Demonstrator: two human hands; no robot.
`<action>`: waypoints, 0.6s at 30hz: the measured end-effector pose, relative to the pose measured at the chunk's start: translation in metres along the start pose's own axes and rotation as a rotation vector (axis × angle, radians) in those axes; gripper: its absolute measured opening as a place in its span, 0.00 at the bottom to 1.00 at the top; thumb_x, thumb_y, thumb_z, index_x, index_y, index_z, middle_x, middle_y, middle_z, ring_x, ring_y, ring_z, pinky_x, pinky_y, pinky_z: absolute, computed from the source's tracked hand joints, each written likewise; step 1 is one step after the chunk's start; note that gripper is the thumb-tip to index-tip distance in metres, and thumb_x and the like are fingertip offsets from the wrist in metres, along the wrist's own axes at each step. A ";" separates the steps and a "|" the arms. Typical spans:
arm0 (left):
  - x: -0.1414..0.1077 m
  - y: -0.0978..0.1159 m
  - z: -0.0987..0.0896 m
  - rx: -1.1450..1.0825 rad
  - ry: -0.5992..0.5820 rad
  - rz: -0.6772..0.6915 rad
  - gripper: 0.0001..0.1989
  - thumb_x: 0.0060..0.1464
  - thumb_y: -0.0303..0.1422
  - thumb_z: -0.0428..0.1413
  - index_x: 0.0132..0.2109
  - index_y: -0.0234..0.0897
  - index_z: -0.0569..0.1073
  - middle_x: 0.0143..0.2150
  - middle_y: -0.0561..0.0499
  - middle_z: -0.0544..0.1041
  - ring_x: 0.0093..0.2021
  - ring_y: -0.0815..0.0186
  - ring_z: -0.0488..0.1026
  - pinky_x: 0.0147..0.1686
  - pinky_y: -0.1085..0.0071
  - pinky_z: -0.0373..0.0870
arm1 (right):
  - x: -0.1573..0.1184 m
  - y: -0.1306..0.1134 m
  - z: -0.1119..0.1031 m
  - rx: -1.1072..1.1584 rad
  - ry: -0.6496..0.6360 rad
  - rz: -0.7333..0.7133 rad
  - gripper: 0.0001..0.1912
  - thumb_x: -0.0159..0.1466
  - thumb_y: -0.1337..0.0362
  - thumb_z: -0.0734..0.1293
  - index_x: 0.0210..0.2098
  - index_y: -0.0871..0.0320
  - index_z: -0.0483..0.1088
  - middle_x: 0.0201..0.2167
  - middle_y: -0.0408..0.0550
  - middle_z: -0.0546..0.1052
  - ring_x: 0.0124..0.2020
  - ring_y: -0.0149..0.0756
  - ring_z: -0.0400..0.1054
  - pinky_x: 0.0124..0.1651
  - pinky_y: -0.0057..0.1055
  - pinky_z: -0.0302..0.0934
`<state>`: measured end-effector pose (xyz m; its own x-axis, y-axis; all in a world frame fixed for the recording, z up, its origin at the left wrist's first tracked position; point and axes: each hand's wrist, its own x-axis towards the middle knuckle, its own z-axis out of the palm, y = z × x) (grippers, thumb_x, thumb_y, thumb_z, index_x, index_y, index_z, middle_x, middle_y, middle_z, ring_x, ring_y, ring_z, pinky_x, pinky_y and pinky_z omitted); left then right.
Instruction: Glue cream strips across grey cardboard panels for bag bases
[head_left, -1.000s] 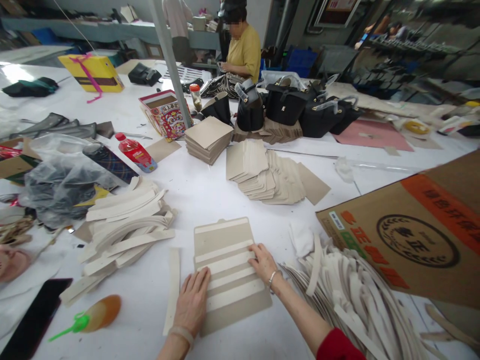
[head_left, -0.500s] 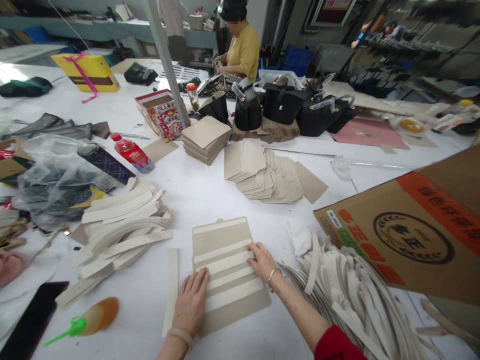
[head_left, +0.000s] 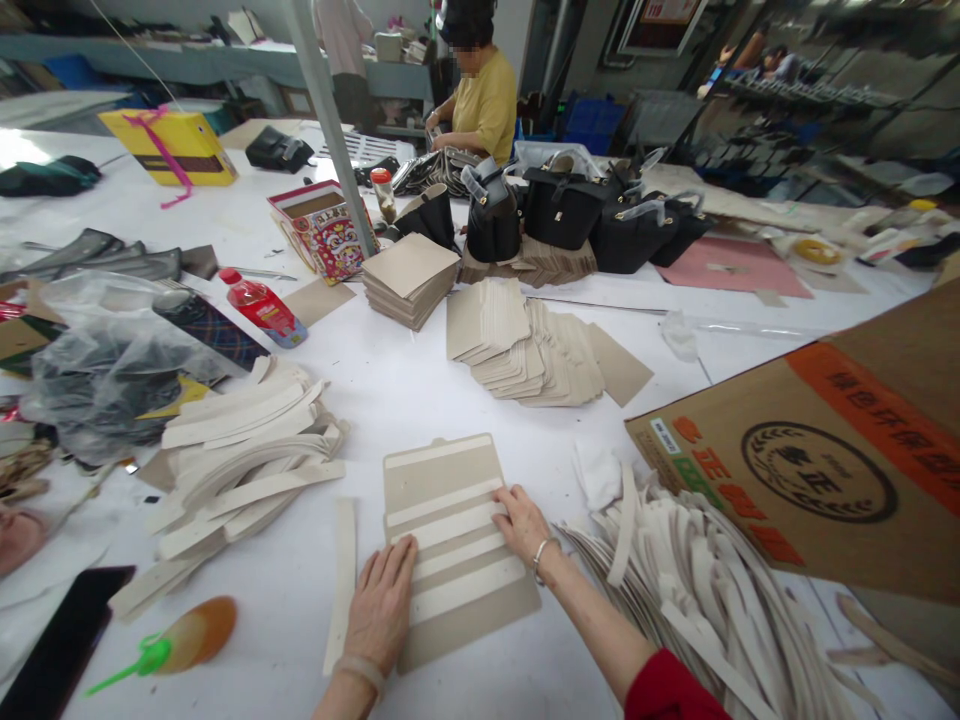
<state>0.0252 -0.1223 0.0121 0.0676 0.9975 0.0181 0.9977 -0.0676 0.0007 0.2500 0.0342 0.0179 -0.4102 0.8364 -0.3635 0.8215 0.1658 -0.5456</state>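
A beige board [head_left: 450, 640] lies on the white table, with several pale strips running across it. My left hand [head_left: 381, 600] rests flat on its left edge, fingers stretched over the strip ends. At the right edge, my right hand [head_left: 523, 522] touches the board and a strip end with its fingers spread. Neither hand is wrapped round anything. A loose pale strip [head_left: 342, 580] lies just left of my left hand. Piles of similar strips sit to the left [head_left: 247, 480] and to the right [head_left: 712, 590].
Beyond the board are a fanned stack of beige pieces [head_left: 517, 345], a square stack [head_left: 411, 280] and black bags [head_left: 562, 208]. A glue bottle [head_left: 199, 632] and dark phone-like slab [head_left: 67, 640] lie front left. A cardboard box [head_left: 817, 470] stands right. A person [head_left: 484, 100] works behind.
Both hands stay in nearly the same place on the board, and the strips look unchanged. The whole view has shifted very slightly.
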 end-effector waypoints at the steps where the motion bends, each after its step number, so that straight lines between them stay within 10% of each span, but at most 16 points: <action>1: 0.000 0.000 0.000 0.002 -0.002 0.005 0.27 0.49 0.19 0.43 0.57 0.40 0.61 0.57 0.51 0.66 0.54 0.63 0.62 0.54 0.63 0.57 | 0.000 0.000 0.000 -0.004 0.000 0.001 0.12 0.58 0.68 0.60 0.42 0.53 0.63 0.37 0.44 0.64 0.34 0.30 0.63 0.38 0.25 0.53; 18: 0.012 0.007 -0.016 -0.039 -0.065 -0.019 0.29 0.47 0.20 0.45 0.56 0.45 0.61 0.51 0.51 0.69 0.51 0.62 0.63 0.55 0.58 0.55 | -0.006 -0.024 0.010 -0.297 0.053 -0.043 0.07 0.60 0.70 0.57 0.36 0.56 0.63 0.39 0.51 0.67 0.39 0.38 0.61 0.38 0.31 0.51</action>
<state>0.0331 -0.1112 0.0280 0.0499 0.9976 -0.0473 0.9981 -0.0481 0.0393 0.2286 0.0193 0.0255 -0.4321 0.8503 -0.3004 0.8870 0.3406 -0.3117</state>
